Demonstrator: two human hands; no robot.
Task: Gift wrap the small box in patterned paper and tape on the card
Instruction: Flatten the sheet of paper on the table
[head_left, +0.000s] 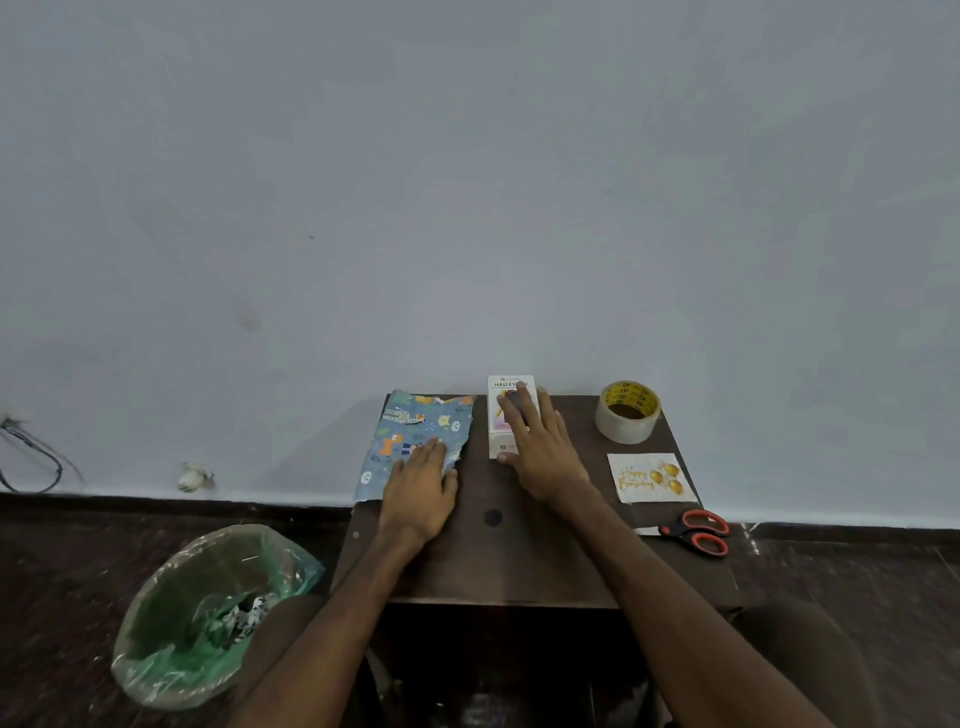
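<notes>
Head: right hand (540, 449) flat atop box (508, 384).

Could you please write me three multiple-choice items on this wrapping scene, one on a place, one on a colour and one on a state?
1. Where on the table does the tape roll stand?
A. At its far right corner.
B. At its near left corner.
C. In its middle.

2. What colour are the handles of the scissors?
A. Blue.
B. Red.
C. Yellow.

3. What state is the box in?
A. Fully wrapped.
B. Bare, beside the patterned paper.
C. Torn open.

Key:
1 A, since it stands by the wall on the right.
2 B, since both handle loops are red.
3 B, since its white printed face shows and the paper lies to its left.
</notes>
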